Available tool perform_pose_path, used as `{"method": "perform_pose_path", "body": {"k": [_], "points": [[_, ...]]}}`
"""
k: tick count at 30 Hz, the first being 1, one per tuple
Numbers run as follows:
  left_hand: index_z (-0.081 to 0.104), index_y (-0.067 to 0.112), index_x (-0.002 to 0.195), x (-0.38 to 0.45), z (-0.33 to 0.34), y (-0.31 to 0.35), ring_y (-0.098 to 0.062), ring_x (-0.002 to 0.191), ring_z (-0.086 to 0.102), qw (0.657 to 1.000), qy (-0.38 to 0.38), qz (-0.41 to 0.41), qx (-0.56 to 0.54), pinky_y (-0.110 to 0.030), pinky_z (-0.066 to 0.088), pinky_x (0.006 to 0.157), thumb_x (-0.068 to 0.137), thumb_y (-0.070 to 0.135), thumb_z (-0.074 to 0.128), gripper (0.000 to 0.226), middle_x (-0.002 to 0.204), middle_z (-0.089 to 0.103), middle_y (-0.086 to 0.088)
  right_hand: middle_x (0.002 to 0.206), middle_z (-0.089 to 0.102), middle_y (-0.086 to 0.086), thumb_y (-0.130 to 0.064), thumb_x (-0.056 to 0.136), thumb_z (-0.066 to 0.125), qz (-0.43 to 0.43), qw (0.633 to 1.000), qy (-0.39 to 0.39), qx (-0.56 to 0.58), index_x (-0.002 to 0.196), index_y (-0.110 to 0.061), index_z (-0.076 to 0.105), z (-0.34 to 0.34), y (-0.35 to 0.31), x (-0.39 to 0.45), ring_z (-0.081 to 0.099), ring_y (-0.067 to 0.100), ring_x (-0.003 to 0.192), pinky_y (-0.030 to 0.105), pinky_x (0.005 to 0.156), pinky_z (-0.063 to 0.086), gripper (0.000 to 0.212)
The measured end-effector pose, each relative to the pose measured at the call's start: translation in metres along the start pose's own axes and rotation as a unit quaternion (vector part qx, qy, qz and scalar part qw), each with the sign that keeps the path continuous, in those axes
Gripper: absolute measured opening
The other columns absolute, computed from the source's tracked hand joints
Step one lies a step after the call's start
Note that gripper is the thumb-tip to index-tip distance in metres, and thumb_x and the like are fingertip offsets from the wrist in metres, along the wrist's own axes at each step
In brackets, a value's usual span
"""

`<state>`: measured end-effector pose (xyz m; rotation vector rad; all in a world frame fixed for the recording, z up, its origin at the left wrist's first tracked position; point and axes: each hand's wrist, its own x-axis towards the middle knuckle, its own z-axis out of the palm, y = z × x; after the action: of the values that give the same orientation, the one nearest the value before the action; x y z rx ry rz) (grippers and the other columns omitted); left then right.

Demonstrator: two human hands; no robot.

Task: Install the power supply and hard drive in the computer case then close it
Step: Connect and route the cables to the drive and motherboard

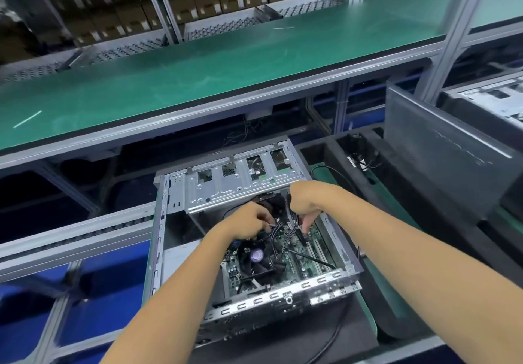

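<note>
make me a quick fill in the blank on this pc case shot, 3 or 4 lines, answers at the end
1. The computer case lies open, and the side panel stands off to the person's ____.
2. The left hand and the right hand are both inside the case, working on a bundle of ____.
3. The CPU cooler fan sits just below the ____ hand.
4. The shelf above the case has a ____ surface.

Missing words: right; cables; left; green
</note>
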<state>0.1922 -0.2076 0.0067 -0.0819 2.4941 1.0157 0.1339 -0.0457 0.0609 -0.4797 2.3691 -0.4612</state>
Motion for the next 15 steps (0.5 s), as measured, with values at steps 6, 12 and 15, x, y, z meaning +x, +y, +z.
{"method": "perform_pose_path", "body": {"k": [6, 12, 15], "points": [[0.065, 0.02, 0.073, 0.005, 0.006, 0.015, 0.001, 0.048, 0.046, 0.997, -0.026, 0.055, -0.043, -0.017, 0.038, 0.053, 0.087, -0.007, 0.047, 0.035, 0.068, 0.06, 0.006, 0.078, 0.073, 0.005, -0.004, 0.098, 0.057, 0.056, 0.994, -0.091, 0.036, 0.078, 0.003, 0.058, 0.0, -0.005, 0.001, 0.066, 0.003, 0.051, 0.015, 0.049, 0.052, 0.022], [0.069, 0.02, 0.084, 0.005, 0.004, 0.014, -0.006, 0.048, 0.045, 0.974, -0.019, 0.005, -0.226, -0.017, 0.035, 0.046, 0.091, -0.002, 0.044, 0.033, 0.069, 0.06, -0.002, 0.079, 0.065, 0.018, -0.004, 0.102, 0.05, 0.07, 0.987, -0.097, 0.103, 0.113, 0.01, 0.049, -0.003, -0.006, -0.007, 0.067, 0.013, 0.051, 0.019, 0.05, 0.054, 0.019], [0.069, 0.019, 0.084, 0.002, 0.001, 0.015, -0.005, 0.047, 0.045, 0.983, -0.018, 0.007, -0.18, -0.016, 0.034, 0.045, 0.091, 0.003, 0.049, 0.026, 0.061, 0.061, 0.005, 0.065, 0.065, 0.011, -0.012, 0.103, 0.049, 0.087, 0.993, -0.078, 0.018, 0.107, 0.009, 0.059, -0.003, -0.01, -0.01, 0.056, 0.012, 0.047, 0.019, 0.051, 0.045, 0.024]]}}
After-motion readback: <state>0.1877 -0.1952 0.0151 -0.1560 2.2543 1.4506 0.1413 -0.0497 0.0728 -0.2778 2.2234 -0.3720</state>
